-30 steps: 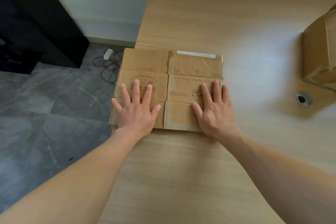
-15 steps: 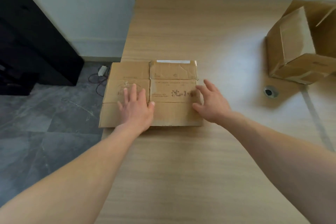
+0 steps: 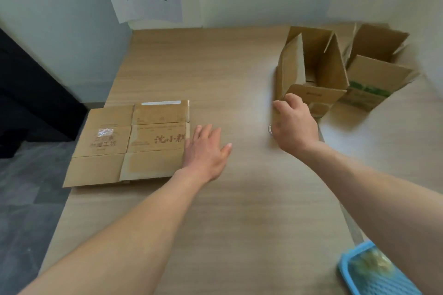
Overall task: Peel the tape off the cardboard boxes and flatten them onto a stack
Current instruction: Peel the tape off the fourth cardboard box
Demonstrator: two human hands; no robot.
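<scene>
Flattened stack point(image 3: 124, 143) is set overhanging table point(image 3: 227, 211) left edge. Left hand point(image 3: 203, 153) is splayed, nothing held, beside the stack's right edge. Open box point(image 3: 316, 74) near corner is gripped by right hand point(image 3: 294, 124); open tabletop lies between.

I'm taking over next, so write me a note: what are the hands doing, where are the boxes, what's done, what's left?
Left hand: open, flat by the right edge of the flattened box stack on the table's left side.
Right hand: grips the nearer open box at its near left corner.
Green-printed open box stands just right of it.
Done: one box flattened on top.
Left: untape, flatten, stack both open boxes.
</scene>
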